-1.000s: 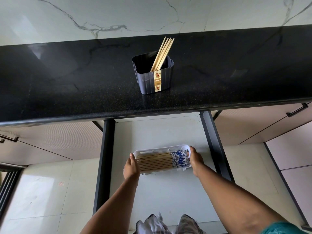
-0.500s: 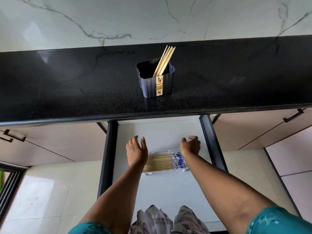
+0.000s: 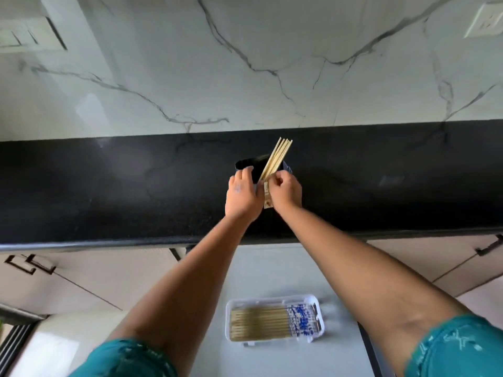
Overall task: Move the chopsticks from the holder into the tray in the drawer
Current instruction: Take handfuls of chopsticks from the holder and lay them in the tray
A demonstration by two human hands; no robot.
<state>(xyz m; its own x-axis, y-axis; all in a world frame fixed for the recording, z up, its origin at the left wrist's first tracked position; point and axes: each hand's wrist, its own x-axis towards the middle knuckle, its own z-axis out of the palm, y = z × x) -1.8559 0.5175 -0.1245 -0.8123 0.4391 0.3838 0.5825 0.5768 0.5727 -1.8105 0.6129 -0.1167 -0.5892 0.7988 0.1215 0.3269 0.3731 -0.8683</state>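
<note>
A dark ribbed holder (image 3: 246, 165) stands on the black countertop (image 3: 109, 191). Several pale wooden chopsticks (image 3: 277, 156) lean out of it to the right. My left hand (image 3: 241, 195) rests against the holder's front left side, fingers on its rim. My right hand (image 3: 285, 193) pinches the chopsticks near the holder's rim. Both hands hide most of the holder's front. Below, a clear white tray (image 3: 317, 303) lies in the open drawer (image 3: 272, 268), filled with several chopsticks (image 3: 258, 323) that have blue-patterned ends.
White marble wall (image 3: 245, 63) rises behind the counter, with a socket (image 3: 484, 23) at the top right. Beige cabinet fronts with dark handles (image 3: 487, 247) flank the drawer. A dark drawer rail (image 3: 373, 352) runs along the right side.
Both hands left the tray in the drawer and rose to the holder on the counter. The right hand now grips the chopsticks; the view tilted upward.
</note>
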